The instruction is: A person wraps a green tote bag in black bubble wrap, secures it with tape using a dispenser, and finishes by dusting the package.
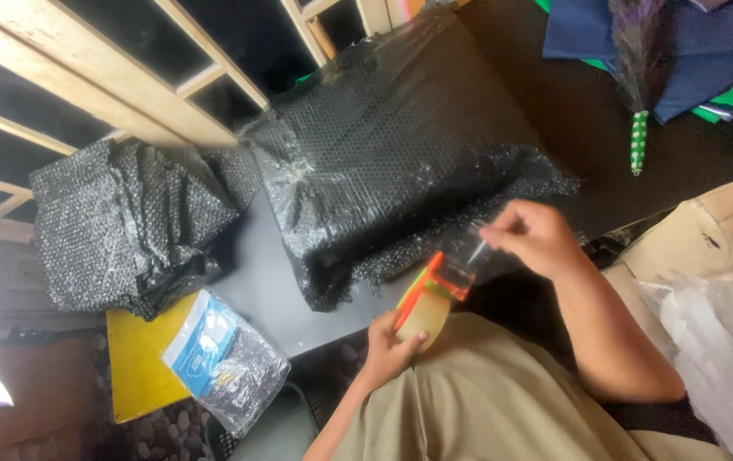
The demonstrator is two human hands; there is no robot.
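Note:
My left hand (390,343) grips a roll of clear packing tape (426,300) with an orange core, held just above my lap. My right hand (535,237) pinches the loose end of the tape (477,250) and holds it stretched up and to the right of the roll. Right behind both hands lies a large parcel wrapped in black bubble wrap (383,154) on a dark table (268,290). The parcel's near edge is ragged and loose.
A second bundle of black bubble wrap (123,222) sits at the left. Below it lie a yellow board (136,358) and a clear bag with a blue-and-white label (221,358). Blue and green cloth (682,51) and a green spotted handle (637,141) lie far right; cardboard and white plastic (725,341) near right.

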